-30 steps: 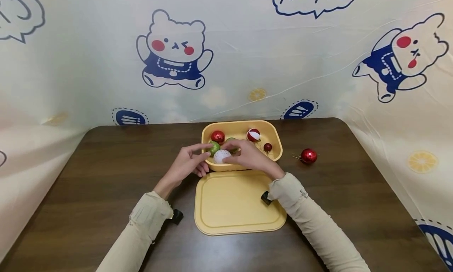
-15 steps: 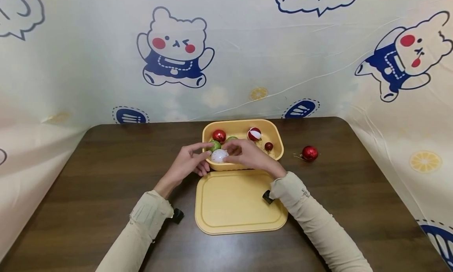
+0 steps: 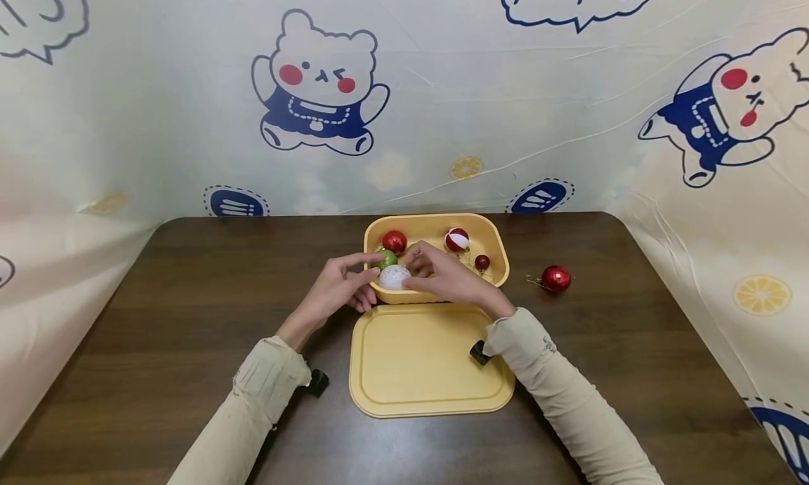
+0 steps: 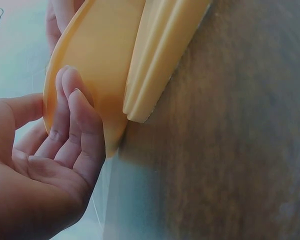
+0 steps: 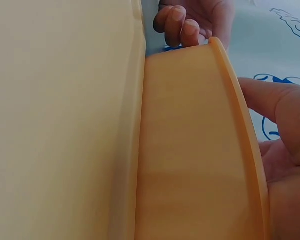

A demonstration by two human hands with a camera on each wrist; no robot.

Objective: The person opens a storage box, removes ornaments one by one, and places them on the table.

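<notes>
White ball (image 3: 395,278): in yellow box (image 3: 430,225), toward 7 o'clock. Left hand (image 3: 336,285): at box's 8 o'clock rim, index and thumb extended. Right hand (image 3: 447,277): at ball's 3 o'clock, fingers bent; grip cannot be told.

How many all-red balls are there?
3: a red ball back left in the box, a small red ball at its right, and another ball on the table. The right hand may hide others.

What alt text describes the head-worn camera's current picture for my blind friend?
A person's right hand is in a yellow tray of baubles, beside a white ball, with the left hand at the tray's left edge. A flat yellow lid lies in front on a dark wooden table; a red bauble sits to the right.
</notes>
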